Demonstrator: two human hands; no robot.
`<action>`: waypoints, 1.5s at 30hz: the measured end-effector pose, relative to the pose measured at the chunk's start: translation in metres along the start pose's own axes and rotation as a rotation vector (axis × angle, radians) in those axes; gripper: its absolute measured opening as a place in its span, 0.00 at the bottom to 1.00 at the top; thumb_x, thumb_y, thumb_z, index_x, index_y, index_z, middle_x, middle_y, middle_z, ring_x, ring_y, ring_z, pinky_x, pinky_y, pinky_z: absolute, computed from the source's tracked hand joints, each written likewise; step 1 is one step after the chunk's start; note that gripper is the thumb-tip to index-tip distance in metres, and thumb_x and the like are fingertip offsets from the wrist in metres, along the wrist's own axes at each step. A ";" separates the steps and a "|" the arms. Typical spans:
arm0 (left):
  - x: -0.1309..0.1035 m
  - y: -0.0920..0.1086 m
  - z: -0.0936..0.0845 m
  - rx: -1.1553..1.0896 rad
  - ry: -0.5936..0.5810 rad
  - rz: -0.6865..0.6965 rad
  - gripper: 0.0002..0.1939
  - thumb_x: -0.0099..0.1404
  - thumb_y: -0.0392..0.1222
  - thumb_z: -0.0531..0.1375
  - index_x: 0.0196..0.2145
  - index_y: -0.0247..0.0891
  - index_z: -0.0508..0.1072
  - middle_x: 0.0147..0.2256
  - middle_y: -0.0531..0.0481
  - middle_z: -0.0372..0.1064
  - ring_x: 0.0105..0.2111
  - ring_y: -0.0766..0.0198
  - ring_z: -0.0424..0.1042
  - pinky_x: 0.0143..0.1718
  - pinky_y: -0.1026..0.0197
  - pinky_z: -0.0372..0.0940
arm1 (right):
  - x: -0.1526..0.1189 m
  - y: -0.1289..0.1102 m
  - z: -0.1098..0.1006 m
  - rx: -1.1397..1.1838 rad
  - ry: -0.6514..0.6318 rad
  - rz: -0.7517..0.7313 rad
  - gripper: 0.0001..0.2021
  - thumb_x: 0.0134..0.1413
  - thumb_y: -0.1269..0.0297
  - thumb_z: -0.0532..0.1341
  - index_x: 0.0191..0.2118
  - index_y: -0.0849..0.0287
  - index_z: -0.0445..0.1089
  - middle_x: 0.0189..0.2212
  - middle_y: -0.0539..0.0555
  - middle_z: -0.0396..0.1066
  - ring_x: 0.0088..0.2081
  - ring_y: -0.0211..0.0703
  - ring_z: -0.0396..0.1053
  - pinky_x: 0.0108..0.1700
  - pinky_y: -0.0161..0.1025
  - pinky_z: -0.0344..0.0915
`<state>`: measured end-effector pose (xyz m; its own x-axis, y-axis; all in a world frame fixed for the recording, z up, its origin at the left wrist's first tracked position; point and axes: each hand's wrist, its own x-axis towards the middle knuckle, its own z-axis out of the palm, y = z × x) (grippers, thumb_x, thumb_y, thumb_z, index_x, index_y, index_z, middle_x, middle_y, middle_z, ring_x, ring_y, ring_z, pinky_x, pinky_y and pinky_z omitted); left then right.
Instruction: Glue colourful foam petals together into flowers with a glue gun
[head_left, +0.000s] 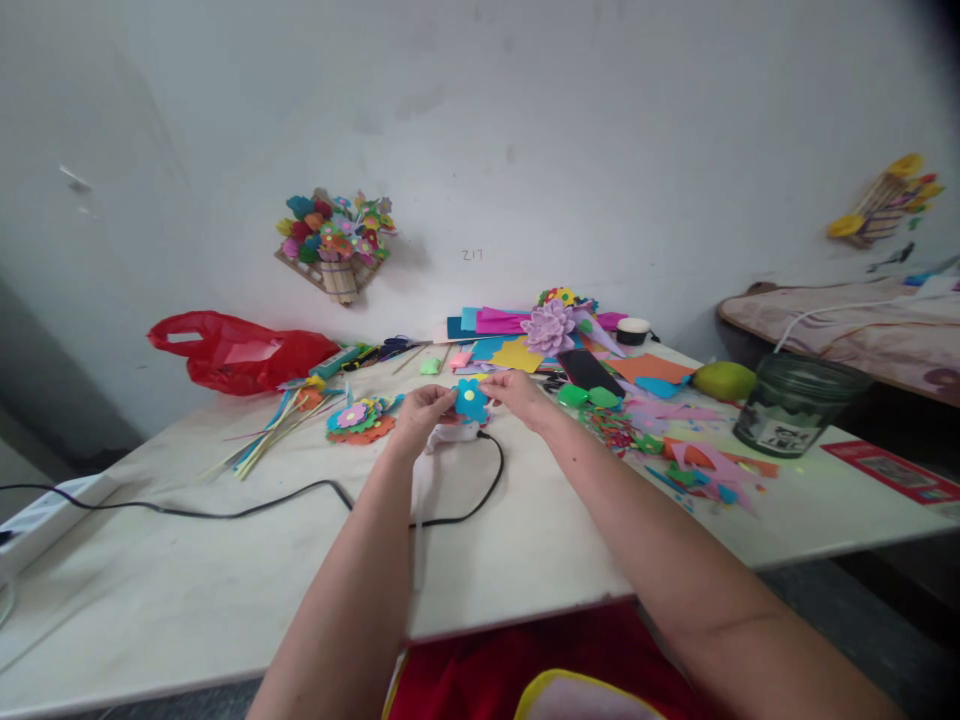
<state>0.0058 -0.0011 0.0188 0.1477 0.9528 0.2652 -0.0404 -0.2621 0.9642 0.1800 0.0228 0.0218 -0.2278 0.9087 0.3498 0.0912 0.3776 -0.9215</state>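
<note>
Your left hand (pixel 430 408) and right hand (pixel 514 395) pinch opposite edges of one blue flower (pixel 471 398), fingertips closed on it, above the table's middle (pixel 270 570). Right of it stands one dark green tub (pixel 795 405); its contents I can't make out. Farther back lie one phone (pixel 590 374) and one red bag (pixel 244 352). Two flower arrangements (pixel 337 240) hang on the pale wall (pixel 480 130).

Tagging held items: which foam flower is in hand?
The blue flower, yellow-centred, between left hand and right hand; the pink-topped stack lies on the table.
</note>
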 end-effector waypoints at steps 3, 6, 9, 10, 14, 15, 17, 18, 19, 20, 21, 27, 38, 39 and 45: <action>0.001 -0.001 0.001 0.005 0.037 0.007 0.17 0.45 0.50 0.64 0.24 0.33 0.68 0.19 0.50 0.68 0.20 0.66 0.69 0.25 0.63 0.66 | -0.001 -0.003 0.002 -0.074 -0.002 -0.035 0.09 0.44 0.63 0.58 0.20 0.62 0.65 0.16 0.48 0.64 0.20 0.33 0.62 0.22 0.30 0.57; 0.002 -0.002 0.001 0.021 0.041 0.014 0.17 0.46 0.51 0.64 0.24 0.33 0.68 0.19 0.50 0.69 0.20 0.66 0.69 0.25 0.63 0.66 | -0.002 -0.006 0.004 -0.153 0.012 -0.088 0.12 0.47 0.62 0.57 0.17 0.61 0.61 0.14 0.47 0.62 0.19 0.33 0.61 0.22 0.30 0.57; 0.002 -0.002 0.002 0.027 0.034 0.009 0.18 0.46 0.51 0.64 0.25 0.33 0.67 0.19 0.51 0.69 0.21 0.65 0.70 0.26 0.63 0.66 | -0.001 -0.006 0.005 -0.208 0.050 -0.117 0.13 0.49 0.61 0.54 0.18 0.60 0.60 0.14 0.47 0.61 0.19 0.34 0.61 0.23 0.32 0.57; 0.002 -0.002 0.002 0.019 0.033 0.008 0.17 0.46 0.51 0.63 0.25 0.33 0.67 0.19 0.51 0.68 0.21 0.65 0.70 0.26 0.62 0.66 | -0.001 -0.005 0.006 -0.220 0.064 -0.115 0.13 0.49 0.61 0.54 0.18 0.59 0.60 0.14 0.47 0.61 0.18 0.35 0.60 0.24 0.33 0.58; 0.002 -0.004 0.002 -0.038 0.042 0.011 0.16 0.47 0.50 0.64 0.25 0.34 0.66 0.20 0.53 0.68 0.20 0.66 0.70 0.26 0.62 0.66 | 0.000 -0.003 0.007 -0.210 0.102 -0.115 0.12 0.50 0.60 0.53 0.21 0.59 0.60 0.13 0.47 0.60 0.18 0.34 0.60 0.23 0.33 0.57; 0.003 -0.004 0.002 -0.049 0.046 0.011 0.16 0.47 0.49 0.64 0.25 0.34 0.66 0.20 0.53 0.68 0.20 0.66 0.70 0.26 0.62 0.66 | -0.001 -0.003 0.007 -0.191 0.104 -0.122 0.12 0.50 0.60 0.53 0.20 0.59 0.59 0.13 0.47 0.60 0.18 0.34 0.60 0.23 0.32 0.57; 0.003 -0.005 0.001 -0.069 0.046 0.007 0.16 0.46 0.48 0.64 0.25 0.34 0.65 0.20 0.54 0.67 0.20 0.67 0.69 0.26 0.63 0.66 | -0.002 -0.004 0.008 -0.132 0.101 -0.127 0.13 0.49 0.58 0.53 0.21 0.59 0.59 0.14 0.46 0.60 0.18 0.33 0.61 0.23 0.31 0.57; 0.003 -0.006 0.001 -0.079 0.045 0.006 0.16 0.46 0.48 0.64 0.25 0.34 0.65 0.20 0.54 0.67 0.20 0.68 0.69 0.26 0.63 0.66 | -0.003 -0.004 0.008 -0.094 0.099 -0.126 0.12 0.49 0.57 0.54 0.21 0.60 0.59 0.15 0.46 0.61 0.19 0.33 0.61 0.23 0.31 0.58; 0.004 -0.006 0.001 -0.088 0.043 0.004 0.16 0.46 0.47 0.64 0.25 0.33 0.65 0.20 0.54 0.67 0.20 0.68 0.69 0.27 0.63 0.66 | -0.003 -0.005 0.008 -0.053 0.097 -0.124 0.11 0.48 0.57 0.55 0.23 0.60 0.61 0.16 0.46 0.61 0.19 0.33 0.62 0.23 0.31 0.58; 0.004 -0.006 0.001 -0.098 0.039 0.002 0.16 0.46 0.47 0.65 0.24 0.33 0.65 0.20 0.54 0.67 0.20 0.68 0.69 0.27 0.63 0.66 | -0.004 -0.005 0.008 -0.015 0.093 -0.120 0.10 0.46 0.58 0.56 0.25 0.60 0.62 0.17 0.46 0.62 0.19 0.33 0.62 0.23 0.31 0.59; 0.004 -0.006 0.001 -0.107 0.036 0.000 0.16 0.45 0.47 0.65 0.24 0.33 0.65 0.20 0.54 0.67 0.20 0.69 0.69 0.27 0.63 0.66 | -0.004 -0.005 0.008 0.017 0.087 -0.119 0.09 0.45 0.59 0.58 0.28 0.60 0.63 0.17 0.45 0.63 0.19 0.33 0.62 0.24 0.32 0.59; 0.002 -0.004 0.001 -0.141 0.007 -0.010 0.15 0.46 0.46 0.65 0.24 0.33 0.66 0.20 0.54 0.67 0.21 0.68 0.69 0.29 0.62 0.67 | -0.003 -0.002 0.010 0.085 0.061 -0.108 0.11 0.36 0.65 0.64 0.31 0.61 0.68 0.22 0.49 0.69 0.25 0.35 0.65 0.30 0.34 0.63; 0.000 -0.002 0.002 -0.169 -0.039 -0.023 0.15 0.47 0.47 0.64 0.24 0.33 0.67 0.21 0.53 0.68 0.22 0.68 0.69 0.29 0.63 0.66 | -0.004 -0.005 0.011 0.168 0.076 -0.102 0.10 0.38 0.59 0.63 0.27 0.61 0.72 0.22 0.48 0.69 0.23 0.33 0.62 0.29 0.34 0.60; 0.000 -0.002 0.003 -0.179 -0.037 -0.023 0.15 0.47 0.47 0.64 0.24 0.33 0.67 0.21 0.53 0.68 0.22 0.68 0.69 0.29 0.63 0.66 | -0.003 -0.004 0.011 0.188 0.077 -0.097 0.10 0.37 0.60 0.64 0.27 0.61 0.72 0.22 0.48 0.68 0.23 0.32 0.62 0.29 0.34 0.60; -0.001 0.001 0.006 -0.211 -0.036 -0.038 0.15 0.45 0.47 0.65 0.24 0.33 0.67 0.21 0.54 0.68 0.21 0.68 0.69 0.28 0.63 0.66 | 0.000 0.004 0.010 0.236 0.099 -0.067 0.11 0.35 0.59 0.65 0.25 0.62 0.71 0.19 0.48 0.66 0.21 0.32 0.61 0.27 0.34 0.59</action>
<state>0.0113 -0.0033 0.0192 0.1878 0.9544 0.2320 -0.2397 -0.1845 0.9531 0.1703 0.0228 0.0162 -0.1283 0.9006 0.4152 -0.1525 0.3958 -0.9056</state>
